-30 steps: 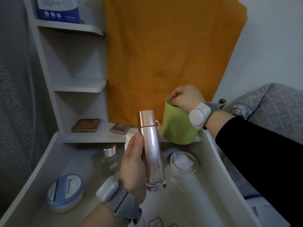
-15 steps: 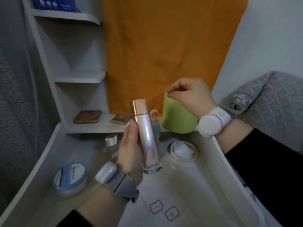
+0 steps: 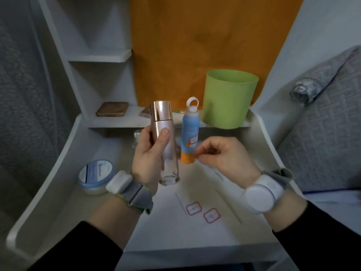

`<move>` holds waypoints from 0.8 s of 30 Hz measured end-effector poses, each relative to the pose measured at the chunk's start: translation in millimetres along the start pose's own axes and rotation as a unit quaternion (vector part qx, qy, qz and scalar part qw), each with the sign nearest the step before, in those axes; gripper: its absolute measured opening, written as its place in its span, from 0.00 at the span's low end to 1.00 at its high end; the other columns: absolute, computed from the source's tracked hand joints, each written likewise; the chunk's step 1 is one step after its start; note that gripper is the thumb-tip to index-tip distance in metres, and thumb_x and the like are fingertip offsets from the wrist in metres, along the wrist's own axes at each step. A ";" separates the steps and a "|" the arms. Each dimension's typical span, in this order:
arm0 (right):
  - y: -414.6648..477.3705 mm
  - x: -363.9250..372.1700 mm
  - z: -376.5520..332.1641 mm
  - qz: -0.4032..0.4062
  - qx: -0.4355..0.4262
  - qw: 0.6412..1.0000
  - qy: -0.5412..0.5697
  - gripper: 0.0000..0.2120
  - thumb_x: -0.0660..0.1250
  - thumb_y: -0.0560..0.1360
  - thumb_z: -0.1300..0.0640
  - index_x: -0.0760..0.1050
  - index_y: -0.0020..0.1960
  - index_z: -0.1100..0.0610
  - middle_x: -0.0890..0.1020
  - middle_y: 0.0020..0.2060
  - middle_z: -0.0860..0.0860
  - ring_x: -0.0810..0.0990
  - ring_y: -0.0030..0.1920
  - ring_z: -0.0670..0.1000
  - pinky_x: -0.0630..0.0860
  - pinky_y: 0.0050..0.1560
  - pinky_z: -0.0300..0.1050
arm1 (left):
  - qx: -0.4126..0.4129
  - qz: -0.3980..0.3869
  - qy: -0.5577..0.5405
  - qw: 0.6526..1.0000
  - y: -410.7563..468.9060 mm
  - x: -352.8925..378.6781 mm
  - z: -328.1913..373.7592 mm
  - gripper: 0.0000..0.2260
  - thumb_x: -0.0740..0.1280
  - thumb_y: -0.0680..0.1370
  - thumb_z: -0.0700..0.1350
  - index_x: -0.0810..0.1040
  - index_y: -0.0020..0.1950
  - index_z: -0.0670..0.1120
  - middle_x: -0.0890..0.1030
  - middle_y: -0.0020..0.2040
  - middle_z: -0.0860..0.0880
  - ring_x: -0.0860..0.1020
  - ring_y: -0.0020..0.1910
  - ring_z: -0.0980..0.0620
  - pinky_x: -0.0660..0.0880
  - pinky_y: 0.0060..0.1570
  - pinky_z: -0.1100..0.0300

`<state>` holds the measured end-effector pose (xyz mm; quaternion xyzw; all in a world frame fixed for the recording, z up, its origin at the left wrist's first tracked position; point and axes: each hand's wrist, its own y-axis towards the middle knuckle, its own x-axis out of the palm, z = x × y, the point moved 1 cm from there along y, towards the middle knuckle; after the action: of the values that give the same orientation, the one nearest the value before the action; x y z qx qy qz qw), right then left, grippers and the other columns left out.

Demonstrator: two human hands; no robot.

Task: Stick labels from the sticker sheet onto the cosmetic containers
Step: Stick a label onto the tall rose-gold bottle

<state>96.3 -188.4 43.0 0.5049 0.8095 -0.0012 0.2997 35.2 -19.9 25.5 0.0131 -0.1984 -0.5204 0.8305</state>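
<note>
Pink bottle upright in left hand, right hand curled nearby

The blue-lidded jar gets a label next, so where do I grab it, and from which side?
Grip the blue-lidded jar across its round side wall, coming straight down from above. It is low and wide and sits flat, lid up, close to the desk's raised left edge, so a sideways reach looks cramped.
</note>
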 end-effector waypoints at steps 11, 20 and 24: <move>-14.0 18.4 33.6 -0.162 0.048 0.964 -0.207 0.18 0.73 0.65 0.65 0.82 0.52 0.51 0.80 0.48 0.47 0.75 0.42 0.42 0.68 0.45 0.25 | 0.031 -0.029 0.066 0.997 -3.6 -22.2 -33.7 0.15 0.67 0.74 0.47 0.75 0.60 0.55 0.83 0.53 0.55 0.79 0.55 0.55 0.75 0.58 0.54; -10.6 21.1 38.5 -0.191 0.035 0.950 -0.244 0.22 0.71 0.64 0.68 0.80 0.56 0.52 0.74 0.48 0.43 0.74 0.49 0.42 0.64 0.45 0.22 | 0.045 -0.040 0.076 0.995 -1.6 -24.2 -38.8 0.17 0.67 0.74 0.46 0.72 0.62 0.56 0.82 0.55 0.60 0.79 0.58 0.59 0.75 0.54 0.62; -10.9 21.4 42.0 -0.181 0.037 0.955 -0.232 0.22 0.70 0.64 0.69 0.81 0.55 0.52 0.75 0.47 0.43 0.76 0.49 0.44 0.68 0.49 0.27 | 0.040 -0.060 0.081 0.994 -2.5 -26.1 -39.3 0.22 0.68 0.75 0.46 0.70 0.68 0.50 0.80 0.61 0.53 0.77 0.62 0.54 0.75 0.56 0.61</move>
<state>101.1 -189.1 -5.1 0.3467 0.7949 -0.2027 0.4548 36.6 -5.6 -19.5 0.1006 -0.1499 -0.5578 0.8101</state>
